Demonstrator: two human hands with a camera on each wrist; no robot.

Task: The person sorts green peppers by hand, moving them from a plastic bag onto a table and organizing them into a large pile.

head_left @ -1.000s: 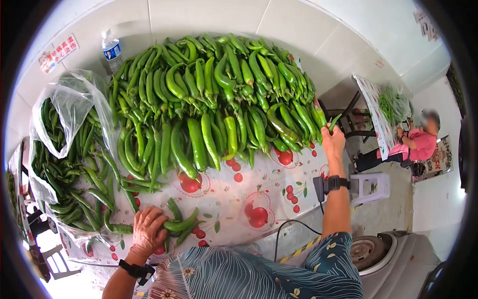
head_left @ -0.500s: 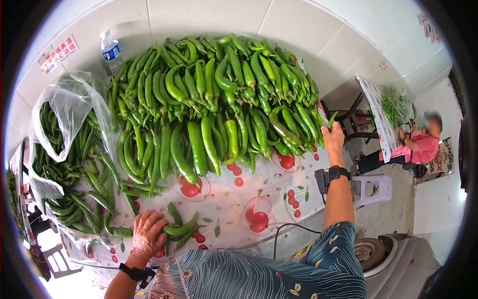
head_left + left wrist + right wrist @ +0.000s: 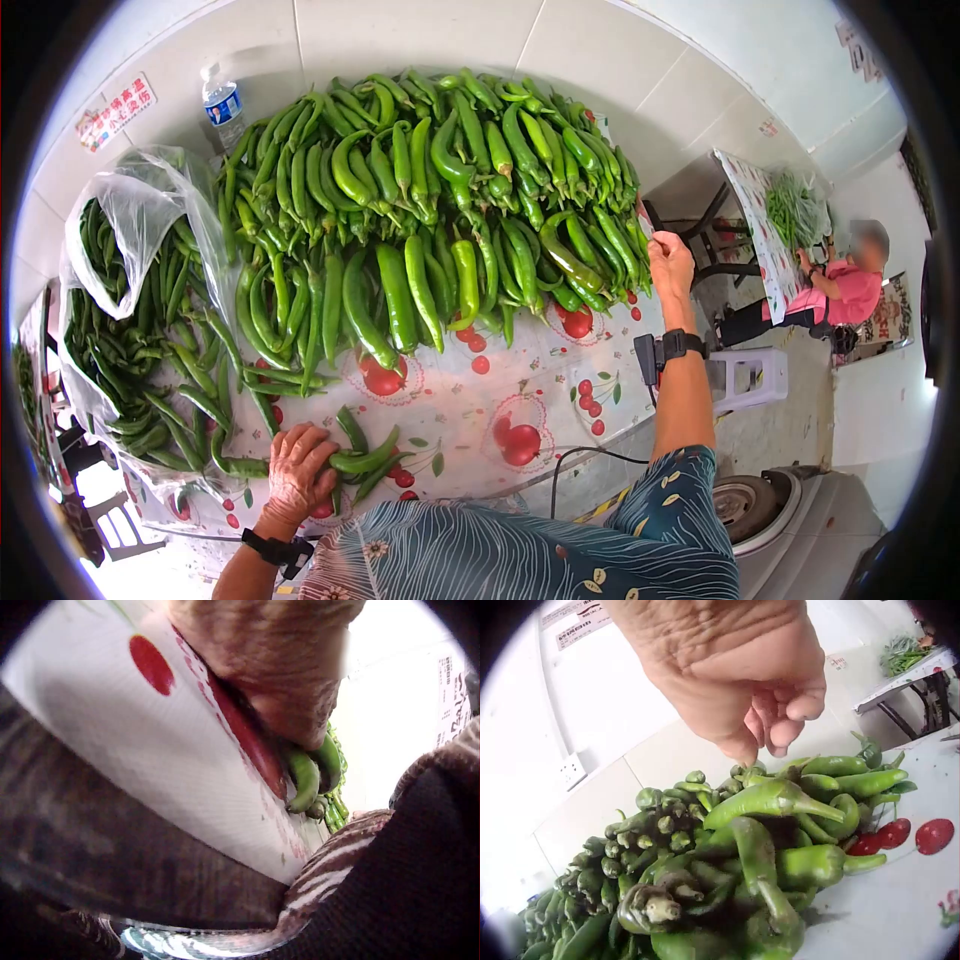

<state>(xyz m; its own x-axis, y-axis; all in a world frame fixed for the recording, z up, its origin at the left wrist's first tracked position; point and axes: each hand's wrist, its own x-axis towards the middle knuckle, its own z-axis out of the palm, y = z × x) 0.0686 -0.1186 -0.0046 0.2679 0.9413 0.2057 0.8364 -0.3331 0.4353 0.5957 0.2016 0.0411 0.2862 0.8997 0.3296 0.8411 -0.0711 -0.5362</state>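
Note:
Long green peppers (image 3: 420,280) lie in a deep, layered heap along the back of the table. At the heap's right end my right hand (image 3: 672,262) hovers with loosely bent fingers. In the right wrist view a gap shows between its thumb (image 3: 739,746) and fingers, with nothing in it, over the pile of peppers (image 3: 757,802). My left hand (image 3: 298,468) rests low at the table's front left, its fingers bent over the ends of a few peppers (image 3: 365,455). In the left wrist view those peppers (image 3: 304,780) stick out from under the hand; its palm side is mostly hidden.
A clear plastic bag (image 3: 190,190) of smaller peppers stands open at the left. Behind the heap a water bottle (image 3: 222,105) stands by the tiled wall. A black cable (image 3: 575,460) runs at the front edge. A person in pink (image 3: 855,290) works at another table, right.
The pepper that showed in my right hand earlier is gone from its fingers; the hand stays at the heap's right end, turned slightly. My left hand keeps its place by the front peppers.

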